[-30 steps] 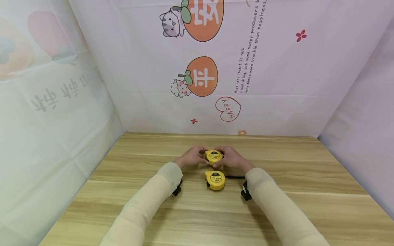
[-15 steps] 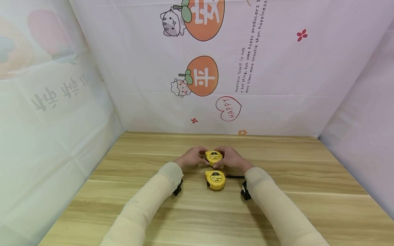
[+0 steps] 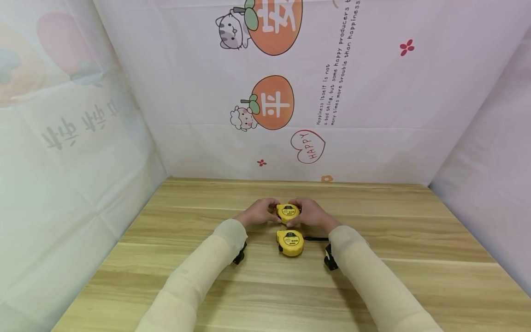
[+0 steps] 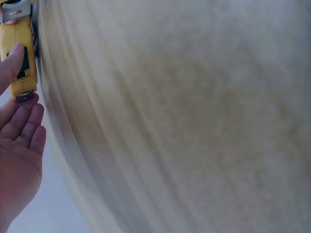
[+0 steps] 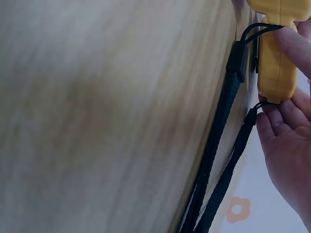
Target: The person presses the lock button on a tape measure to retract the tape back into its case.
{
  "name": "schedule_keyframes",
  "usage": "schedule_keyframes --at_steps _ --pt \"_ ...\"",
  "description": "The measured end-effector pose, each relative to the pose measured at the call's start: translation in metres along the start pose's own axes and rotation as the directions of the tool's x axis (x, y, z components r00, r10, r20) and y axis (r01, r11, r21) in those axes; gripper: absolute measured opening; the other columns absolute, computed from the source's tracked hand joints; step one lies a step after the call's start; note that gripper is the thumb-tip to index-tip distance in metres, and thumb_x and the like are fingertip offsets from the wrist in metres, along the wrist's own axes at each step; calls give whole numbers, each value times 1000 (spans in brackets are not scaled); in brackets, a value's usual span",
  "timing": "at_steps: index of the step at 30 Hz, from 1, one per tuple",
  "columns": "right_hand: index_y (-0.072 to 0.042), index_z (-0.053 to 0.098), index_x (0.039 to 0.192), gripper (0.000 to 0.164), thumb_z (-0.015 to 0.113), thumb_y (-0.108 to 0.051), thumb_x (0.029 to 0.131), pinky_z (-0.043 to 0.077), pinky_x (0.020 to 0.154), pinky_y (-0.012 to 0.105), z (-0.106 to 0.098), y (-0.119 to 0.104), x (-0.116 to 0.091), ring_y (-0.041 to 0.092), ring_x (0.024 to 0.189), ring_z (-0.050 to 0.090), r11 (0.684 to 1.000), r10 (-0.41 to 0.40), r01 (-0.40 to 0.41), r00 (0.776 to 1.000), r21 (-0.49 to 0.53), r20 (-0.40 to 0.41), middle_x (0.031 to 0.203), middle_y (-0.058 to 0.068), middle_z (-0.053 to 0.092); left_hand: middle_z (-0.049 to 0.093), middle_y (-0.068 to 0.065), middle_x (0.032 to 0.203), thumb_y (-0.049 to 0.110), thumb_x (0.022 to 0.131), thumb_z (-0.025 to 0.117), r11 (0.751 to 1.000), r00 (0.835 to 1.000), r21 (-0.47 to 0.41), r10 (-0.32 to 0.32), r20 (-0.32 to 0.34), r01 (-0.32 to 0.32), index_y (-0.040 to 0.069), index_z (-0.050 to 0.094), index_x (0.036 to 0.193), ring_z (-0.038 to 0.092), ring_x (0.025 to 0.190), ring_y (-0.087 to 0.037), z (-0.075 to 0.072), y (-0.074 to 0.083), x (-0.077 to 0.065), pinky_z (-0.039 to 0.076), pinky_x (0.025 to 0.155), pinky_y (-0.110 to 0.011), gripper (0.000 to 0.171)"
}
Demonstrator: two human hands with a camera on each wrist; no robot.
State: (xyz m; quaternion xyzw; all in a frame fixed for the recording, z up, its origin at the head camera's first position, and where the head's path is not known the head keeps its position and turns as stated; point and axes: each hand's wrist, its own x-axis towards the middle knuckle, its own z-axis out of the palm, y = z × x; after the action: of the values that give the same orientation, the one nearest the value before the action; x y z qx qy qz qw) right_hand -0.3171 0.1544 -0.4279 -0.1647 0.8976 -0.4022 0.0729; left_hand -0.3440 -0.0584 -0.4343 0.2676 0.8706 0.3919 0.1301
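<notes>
Two yellow tape measures lie one behind the other at the middle of the wooden table. My left hand grips the far tape measure from the left; in the left wrist view its thumb is at the black button, its fingers by the metal hook. From the right, my right hand holds the same tape measure, thumb toward me and fingers behind. The near tape measure lies just in front, untouched in the head view. A black strap trails from it, and a second strap from the far one.
The wooden table meets a printed white cloth along its back edge. More white cloth hangs at the left and right sides. Black wrist cameras sit under both cuffs, the right one close to the near strap.
Almost nothing differs. Both hands stay around the far tape measure, and the near one lies where it was.
</notes>
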Motion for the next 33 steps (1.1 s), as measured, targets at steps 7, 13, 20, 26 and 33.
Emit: schedule_keyframes --at_steps 7,13,20,26,33 --pt "5 52 134 78 89 -21 71 43 98 44 0 -1 -1 25 112 55 1000 -12 12 1000 -26 5 125 13 59 62 -3 116 16 83 79 1000 1000 0 -13 -2 13 5 59 126 56 107 -16 0 0 0 46 92 -34 49" --pt "5 49 137 80 89 -21 72 41 101 44 0 0 -2 27 116 53 1000 -5 5 1000 -24 3 130 15 57 60 -5 120 16 83 80 1000 1000 -4 -25 -9 25 4 58 128 55 109 -18 1 3 -1 45 94 -35 52" --pt "5 46 139 82 88 -21 74 39 103 45 0 2 -1 28 119 52 1000 1 -1 1000 -17 14 133 16 54 59 -7 123 17 83 80 999 999 8 -31 -10 31 3 55 132 55 112 -19 0 4 -3 46 93 -35 56" --pt "5 42 142 85 87 -22 75 38 104 47 -3 2 -5 33 125 48 1000 7 -7 1000 7 28 138 18 50 54 -10 134 19 83 80 999 999 1 -33 0 33 2 49 139 51 120 -23 -1 5 -4 42 100 -38 66" --pt "1 39 146 89 86 -30 76 31 108 52 -16 2 -8 38 134 37 999 27 -26 999 -26 43 147 19 41 49 -9 141 25 84 79 999 999 -21 -38 13 38 3 45 143 47 126 -25 -7 6 -7 40 103 -40 71"
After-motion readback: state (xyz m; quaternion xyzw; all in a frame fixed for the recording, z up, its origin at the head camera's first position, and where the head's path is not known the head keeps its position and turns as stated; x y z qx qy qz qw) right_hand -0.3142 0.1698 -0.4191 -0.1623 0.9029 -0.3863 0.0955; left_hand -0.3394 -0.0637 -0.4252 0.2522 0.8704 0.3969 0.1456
